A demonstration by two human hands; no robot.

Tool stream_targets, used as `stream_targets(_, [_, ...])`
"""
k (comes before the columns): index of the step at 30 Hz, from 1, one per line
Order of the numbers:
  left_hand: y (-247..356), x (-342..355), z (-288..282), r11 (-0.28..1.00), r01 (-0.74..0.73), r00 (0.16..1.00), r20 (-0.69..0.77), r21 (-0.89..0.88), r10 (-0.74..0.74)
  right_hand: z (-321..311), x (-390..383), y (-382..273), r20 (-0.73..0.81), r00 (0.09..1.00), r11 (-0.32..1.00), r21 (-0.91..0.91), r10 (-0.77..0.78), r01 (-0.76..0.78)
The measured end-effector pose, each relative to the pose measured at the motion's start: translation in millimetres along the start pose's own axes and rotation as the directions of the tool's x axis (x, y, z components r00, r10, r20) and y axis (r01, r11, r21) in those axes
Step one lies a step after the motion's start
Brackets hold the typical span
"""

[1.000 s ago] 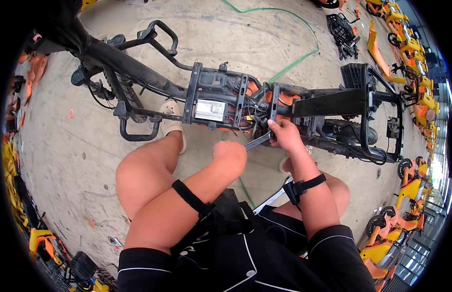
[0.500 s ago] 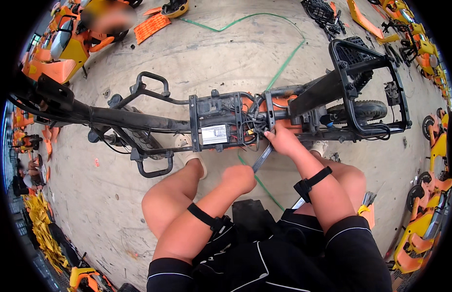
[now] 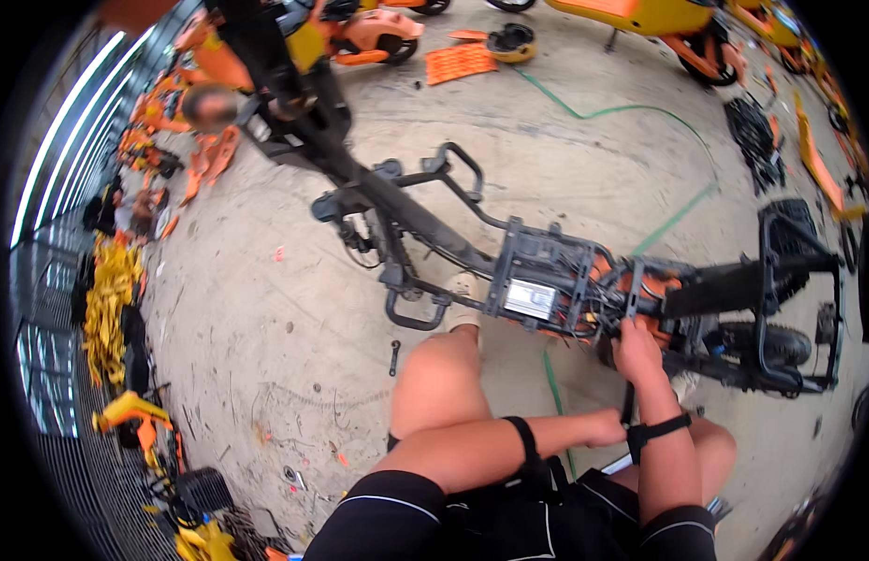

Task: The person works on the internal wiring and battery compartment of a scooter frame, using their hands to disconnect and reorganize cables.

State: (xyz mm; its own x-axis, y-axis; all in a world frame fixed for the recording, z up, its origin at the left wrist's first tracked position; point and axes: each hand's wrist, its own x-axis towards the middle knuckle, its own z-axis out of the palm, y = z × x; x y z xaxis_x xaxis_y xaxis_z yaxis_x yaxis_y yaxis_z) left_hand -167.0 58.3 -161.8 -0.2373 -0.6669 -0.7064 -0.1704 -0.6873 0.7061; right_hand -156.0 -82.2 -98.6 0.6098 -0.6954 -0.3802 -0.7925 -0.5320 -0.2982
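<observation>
I sit over a stripped black scooter frame (image 3: 425, 224) with a silver label-covered box (image 3: 530, 297), cables (image 3: 598, 304) and orange plastic in its middle. My right hand (image 3: 638, 351) is closed at the near side of the frame, below a crossbar, around the upper part of a long dark tool, probably a wrench; the tool's head is hidden. My left hand (image 3: 605, 426) is closed at the lower end of that tool (image 3: 628, 402), near my knees.
Yellow-orange scooters (image 3: 631, 19), a helmet (image 3: 509, 42), a heap of yellow panels (image 3: 112, 299) and black parts (image 3: 753, 140) surround me. A loose wrench (image 3: 394, 357) lies on the concrete left of my knee. A person (image 3: 144, 215) is at the far left.
My view has turned left, shifting the frame rightward in the picture. My left hand has moved down, swinging the tool's end closer to me, while my right hand stays at the frame.
</observation>
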Motion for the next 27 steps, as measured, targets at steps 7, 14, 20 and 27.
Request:
stream_targets(7, [52.7, -19.2, -10.3, 0.993, -0.096, 0.986, 0.141, 0.063, 0.086, -4.1, -1.8, 8.9, 0.039, 0.987, 0.986, -0.04, -0.159, 0.16])
stream_targets(14, [41.1, -11.2, -28.2, 1.0, -0.022, 0.975, 0.221, 0.004, 0.021, -11.3, -3.1, 7.7, 0.03, 0.983, 0.981, 0.078, -0.181, 0.178])
stream_targets(20, [29.3, -2.5, -38.8, 1.0, -0.018, 0.993, 0.119, 0.008, 0.017, -2.6, -2.1, 11.3, -0.012, 0.988, 0.977, 0.144, -0.156, 0.156])
stream_targets(27, [18.8, -5.3, -46.3, 0.997, -0.079, 0.995, 0.068, 0.008, 0.078, 5.9, 1.9, 22.5, -0.049, 0.989, 0.972, 0.185, -0.138, 0.145])
